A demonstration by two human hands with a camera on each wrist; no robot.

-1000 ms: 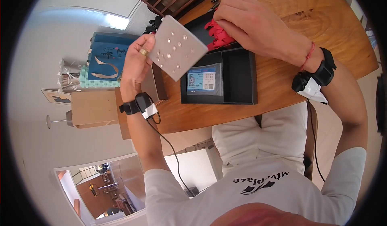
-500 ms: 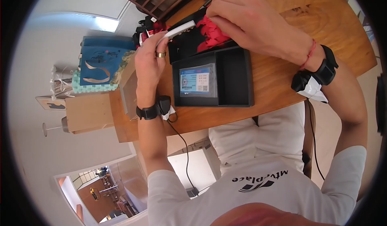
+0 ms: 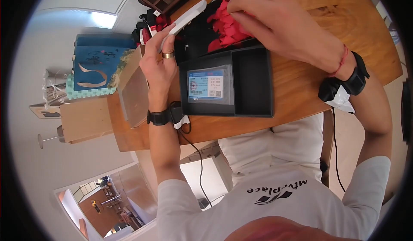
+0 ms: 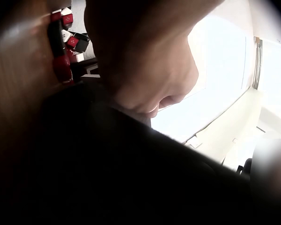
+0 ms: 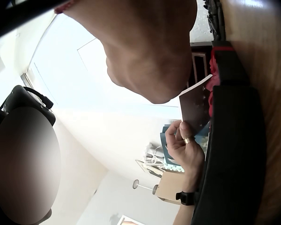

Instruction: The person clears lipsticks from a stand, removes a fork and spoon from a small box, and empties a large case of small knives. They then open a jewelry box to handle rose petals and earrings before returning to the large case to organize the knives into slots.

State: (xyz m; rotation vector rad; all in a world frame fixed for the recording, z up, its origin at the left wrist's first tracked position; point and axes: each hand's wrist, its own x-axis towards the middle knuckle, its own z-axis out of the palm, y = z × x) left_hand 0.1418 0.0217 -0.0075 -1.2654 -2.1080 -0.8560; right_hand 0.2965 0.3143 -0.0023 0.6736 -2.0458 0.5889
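The black box (image 3: 254, 86) lies near the front edge of the wooden table (image 3: 299, 84), whose surface spreads wide at the box's right. Beyond the box's left side, the left hand (image 3: 157, 67) pinches the pale board (image 3: 186, 19) — one second ago its studded face looked to the head camera, now it shows nearly edge-on. Behind the box, the right hand (image 3: 269, 19) bends its fingers by red pieces (image 3: 230, 28), probably paper; its fingertips are hidden — whether they grip anything, I cannot tell.

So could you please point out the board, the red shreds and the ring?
Board (image 5: 195, 105), right wrist view, on its face.
Red shreds (image 3: 232, 29), head view, mid-pile.
Ring (image 3: 168, 55), head view, on its band.
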